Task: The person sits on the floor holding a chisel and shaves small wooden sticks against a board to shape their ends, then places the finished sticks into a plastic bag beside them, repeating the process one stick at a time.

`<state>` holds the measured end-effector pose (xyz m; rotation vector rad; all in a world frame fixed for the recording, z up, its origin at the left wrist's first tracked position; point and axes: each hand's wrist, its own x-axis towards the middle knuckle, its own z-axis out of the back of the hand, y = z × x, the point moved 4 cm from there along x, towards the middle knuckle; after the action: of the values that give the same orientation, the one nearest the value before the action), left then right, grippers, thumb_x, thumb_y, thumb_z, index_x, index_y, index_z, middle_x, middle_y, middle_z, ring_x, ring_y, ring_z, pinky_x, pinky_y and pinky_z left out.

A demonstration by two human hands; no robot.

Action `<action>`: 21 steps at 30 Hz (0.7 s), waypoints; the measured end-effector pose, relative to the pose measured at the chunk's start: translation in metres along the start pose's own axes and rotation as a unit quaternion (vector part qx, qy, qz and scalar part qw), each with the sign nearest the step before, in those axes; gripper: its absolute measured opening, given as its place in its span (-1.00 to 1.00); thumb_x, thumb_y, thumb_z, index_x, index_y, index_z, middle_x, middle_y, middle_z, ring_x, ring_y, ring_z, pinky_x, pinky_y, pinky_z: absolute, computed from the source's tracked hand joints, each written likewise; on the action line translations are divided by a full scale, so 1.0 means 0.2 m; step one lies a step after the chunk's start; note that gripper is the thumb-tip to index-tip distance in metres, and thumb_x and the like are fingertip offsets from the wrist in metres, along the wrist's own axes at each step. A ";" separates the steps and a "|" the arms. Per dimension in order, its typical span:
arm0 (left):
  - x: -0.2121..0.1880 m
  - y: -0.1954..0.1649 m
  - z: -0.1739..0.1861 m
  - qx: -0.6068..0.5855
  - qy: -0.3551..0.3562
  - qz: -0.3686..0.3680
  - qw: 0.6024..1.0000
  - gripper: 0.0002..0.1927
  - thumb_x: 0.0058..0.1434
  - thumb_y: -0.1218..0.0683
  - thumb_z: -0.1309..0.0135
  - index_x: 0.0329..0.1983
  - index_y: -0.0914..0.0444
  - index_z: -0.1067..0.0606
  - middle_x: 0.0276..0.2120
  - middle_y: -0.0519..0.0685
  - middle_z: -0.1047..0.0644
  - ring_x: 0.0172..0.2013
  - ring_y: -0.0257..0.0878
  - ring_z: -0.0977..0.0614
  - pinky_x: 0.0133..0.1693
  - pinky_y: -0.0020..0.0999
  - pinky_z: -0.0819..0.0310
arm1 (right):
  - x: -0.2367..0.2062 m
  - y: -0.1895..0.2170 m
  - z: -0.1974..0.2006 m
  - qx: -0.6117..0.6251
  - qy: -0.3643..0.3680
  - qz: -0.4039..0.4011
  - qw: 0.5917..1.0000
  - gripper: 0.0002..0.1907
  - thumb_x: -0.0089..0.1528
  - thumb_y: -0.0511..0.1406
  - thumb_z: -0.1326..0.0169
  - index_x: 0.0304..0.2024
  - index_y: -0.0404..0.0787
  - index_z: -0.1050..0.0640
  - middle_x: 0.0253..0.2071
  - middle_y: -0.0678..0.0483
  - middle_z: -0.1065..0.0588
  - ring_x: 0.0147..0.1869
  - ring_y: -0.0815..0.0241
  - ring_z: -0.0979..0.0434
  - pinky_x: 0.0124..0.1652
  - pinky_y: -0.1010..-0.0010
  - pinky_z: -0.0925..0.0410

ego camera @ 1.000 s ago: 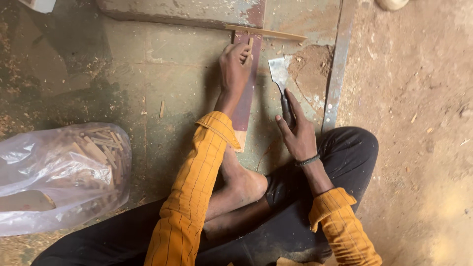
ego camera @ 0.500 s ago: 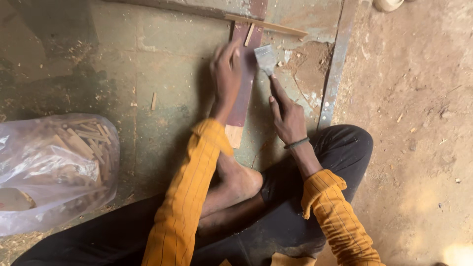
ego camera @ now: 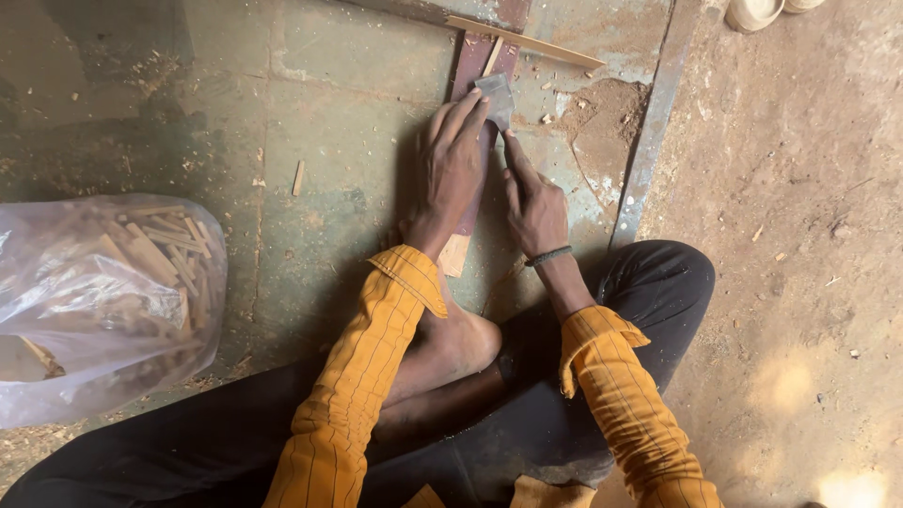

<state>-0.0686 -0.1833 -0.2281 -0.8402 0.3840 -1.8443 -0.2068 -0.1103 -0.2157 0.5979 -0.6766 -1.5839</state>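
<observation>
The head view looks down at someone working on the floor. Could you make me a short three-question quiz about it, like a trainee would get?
1. True or false: the left hand lies flat on the long reddish wooden plank.
2. Which hand grips the flat grey blade? A) left B) right C) neither
3. What fills the clear plastic bag at the left?

Key
1. True; its fingers stretch along the plank towards the blade.
2. B; the right hand holds the blade on the plank, just below a thin wooden stick that lies across it.
3. Small wooden pieces.
</observation>
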 end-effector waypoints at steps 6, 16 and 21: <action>-0.07 0.02 -0.05 0.091 0.083 0.031 0.992 -0.46 0.38 0.18 -0.01 0.44 0.08 -0.36 0.43 -0.26 -0.31 0.35 -0.16 -0.37 0.28 0.03 -0.15 | 0.00 0.02 0.00 0.005 -0.002 0.003 1.000 -0.40 0.39 -0.33 0.00 0.49 0.08 -0.28 -0.28 -0.33 -0.54 -0.25 -0.32 -0.58 -0.25 -0.01 -0.40; 0.06 0.05 -0.09 0.145 0.127 0.018 0.981 -0.35 0.38 0.19 0.04 0.53 -0.02 -0.24 0.50 -0.34 -0.20 0.45 -0.13 -0.22 0.33 0.24 0.09 | 0.09 0.00 -0.06 -0.025 -0.046 0.001 0.999 -0.40 0.41 -0.32 -0.01 0.51 0.04 -0.25 -0.34 -0.33 -0.53 -0.31 -0.27 -0.58 -0.30 -0.02 -0.38; 0.00 0.02 0.02 0.122 0.139 -0.009 0.983 -0.32 0.33 0.22 0.07 0.53 0.00 -0.24 0.51 -0.30 -0.21 0.45 -0.13 -0.22 0.32 0.23 0.10 | -0.01 0.03 -0.06 -0.015 -0.054 -0.007 0.998 -0.42 0.42 -0.32 -0.01 0.49 0.07 -0.28 -0.34 -0.28 -0.55 -0.33 -0.22 -0.60 -0.28 0.01 -0.41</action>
<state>-0.0626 -0.1852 -0.2280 -0.4214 0.3173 -1.9826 -0.1947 -0.1095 -0.2199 0.4973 -0.7289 -1.6454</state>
